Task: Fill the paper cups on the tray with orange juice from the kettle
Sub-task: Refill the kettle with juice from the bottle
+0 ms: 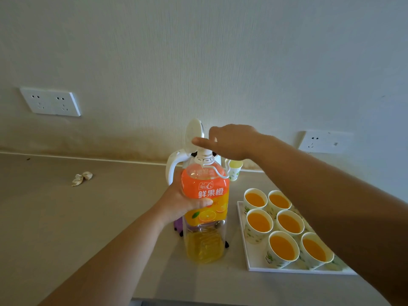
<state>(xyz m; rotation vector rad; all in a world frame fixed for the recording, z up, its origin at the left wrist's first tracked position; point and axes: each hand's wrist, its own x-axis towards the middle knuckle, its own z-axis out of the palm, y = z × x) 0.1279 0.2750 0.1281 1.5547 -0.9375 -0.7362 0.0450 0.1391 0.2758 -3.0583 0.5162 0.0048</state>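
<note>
A large orange juice bottle (205,195) stands upright on the counter, with juice only in its lower part. My left hand (178,204) grips it around the orange label. My right hand (231,140) is on top of it, fingers closed around the white cap. Right behind the bottle is the white kettle (173,166), lid flipped up, mostly hidden. To the right a white tray (254,261) holds several paper cups (258,221), all filled with orange juice. My right forearm passes over the tray's right side.
One more paper cup (235,171) stands off the tray by the wall, behind the bottle. A crumpled paper scrap (81,177) lies on the counter at the left. Wall sockets sit at the left (50,103) and right (324,141).
</note>
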